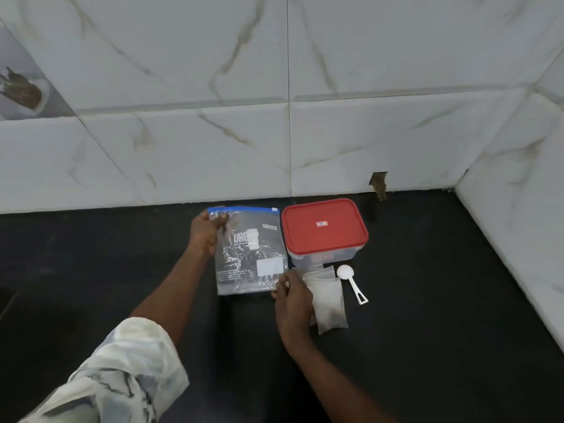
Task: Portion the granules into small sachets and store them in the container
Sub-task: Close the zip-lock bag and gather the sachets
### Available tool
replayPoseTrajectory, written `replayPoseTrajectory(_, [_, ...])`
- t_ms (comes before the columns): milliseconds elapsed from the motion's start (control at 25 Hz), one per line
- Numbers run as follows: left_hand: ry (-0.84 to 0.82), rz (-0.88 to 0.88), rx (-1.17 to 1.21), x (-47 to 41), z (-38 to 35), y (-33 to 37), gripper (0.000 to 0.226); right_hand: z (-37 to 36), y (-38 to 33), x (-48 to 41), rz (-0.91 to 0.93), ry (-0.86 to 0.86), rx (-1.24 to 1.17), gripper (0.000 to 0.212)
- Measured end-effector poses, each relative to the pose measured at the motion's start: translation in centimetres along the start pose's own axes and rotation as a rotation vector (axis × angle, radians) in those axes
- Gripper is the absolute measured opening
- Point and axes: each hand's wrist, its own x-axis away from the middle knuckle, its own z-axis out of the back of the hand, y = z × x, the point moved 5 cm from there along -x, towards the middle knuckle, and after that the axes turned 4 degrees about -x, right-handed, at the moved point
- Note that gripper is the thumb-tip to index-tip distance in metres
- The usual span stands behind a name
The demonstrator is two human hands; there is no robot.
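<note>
1. On the black counter (91,254), close to the marble-tiled wall (213,148), lies a clear zip bag (250,257) with a blue seal strip along its far edge and white print on its face; its contents cannot be made out.
2. Left hand (206,236) — fingers and thumb curled round the bag's far-left corner, thumb on top just under the seal strip; a pale patterned sleeve (122,377) covers the upper arm.
3. Right hand (291,300) — fingertips drawn together at the bag's near-right corner, apparently pinching the film there; the body of the bag spans the space between the two hands.
4. Container (323,256), clear-walled, just right of the bag; whether the two touch cannot be told; red lid (323,230) seated on top.
5. Sachets (329,303), small and translucent, overlapping on the counter in front of the container, just right of the right hand's knuckles; a dark patch shows low in one.
6. White scoop (351,280), bowl toward the container, handle pointing toward the viewer; beside the sachets, apart from both hands.
</note>
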Motion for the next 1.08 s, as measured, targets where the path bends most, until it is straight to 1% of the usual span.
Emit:
replayPoseTrajectory(80, [0.013, 0.043, -0.030, -2.0, -0.6, -1.6, 0.017, -1.0, 0.9, -0.6, -0.033, 0.023, 0.119, 0.023])
replayPoseTrajectory(160, [0.040, 0.058, -0.097, -3.3, -0.7, -3.3, 0.008, -1.6, 1.8, -1.5, -0.068, 0.041, 0.172, 0.022])
replayPoseTrajectory(200, [0.062, 0.046, -0.159, -3.7, -0.7, -3.8, 0.012, -1.8, 2.0, -1.9, -0.085, 0.040, 0.179, 0.024])
replayPoseTrajectory(280, [0.093, -0.040, -0.289, -3.2, -1.1, -3.6, 0.031, -2.2, 2.1, -2.6, -0.103, 0.017, 0.225, 0.025])
replayPoseTrajectory(360, [0.124, -0.180, -0.457, -2.0, -1.7, -2.3, 0.068, -2.2, 2.0, -3.1, -0.126, -0.035, 0.273, 0.017])
replayPoseTrajectory(400, [0.129, -0.255, -0.535, -1.3, -1.9, -1.8, 0.079, -2.1, 1.9, -3.4, -0.155, -0.046, 0.264, 0.019])
replayPoseTrajectory(440, [0.122, -0.310, -0.595, -0.8, -2.2, -1.6, 0.083, -2.1, 2.0, -3.6, -0.180, -0.041, 0.250, 0.023])
replayPoseTrajectory(560, [0.168, -0.376, -0.751, 0.8, -2.0, -2.4, 0.073, -2.6, 2.1, -3.9, -0.200, 0.028, 0.156, 0.032])
replayPoseTrajectory(640, [0.188, -0.395, -0.844, 1.9, -1.9, -3.3, 0.066, -2.7, 2.2, -3.6, -0.258, 0.110, -0.006, 0.030])
replayPoseTrajectory(720, [0.111, -0.381, -0.928, 2.5, -2.7, -4.6, 0.059, -2.7, 2.3, -3.2, -0.309, 0.144, -0.100, 0.028])
replayPoseTrajectory(800, [0.022, -0.377, -1.071, 2.5, -3.9, -5.2, 0.058, -2.5, 2.2, -3.1, -0.262, 0.168, -0.091, 0.029])
replayPoseTrajectory(880, [-0.027, -0.385, -1.226, 2.1, -4.8, -5.6, 0.060, -2.7, 1.8, -2.9, -0.219, 0.139, -0.056, 0.031])
replayPoseTrajectory(960, [-0.070, -0.377, -1.330, 1.8, -5.5, -6.2, 0.064, -2.3, 1.4, -2.5, -0.120, 0.129, 0.088, 0.034])
replayPoseTrajectory(1000, [-0.074, -0.378, -1.360, 1.7, -5.7, -6.4, 0.067, -2.0, 1.0, -1.9, -0.051, 0.114, 0.212, 0.034])
replayPoseTrajectory(1080, [-0.036, -0.423, -1.382, 2.0, -5.9, -6.0, 0.074, -1.8, 1.0, -0.2, 0.115, 0.051, 0.420, 0.035])
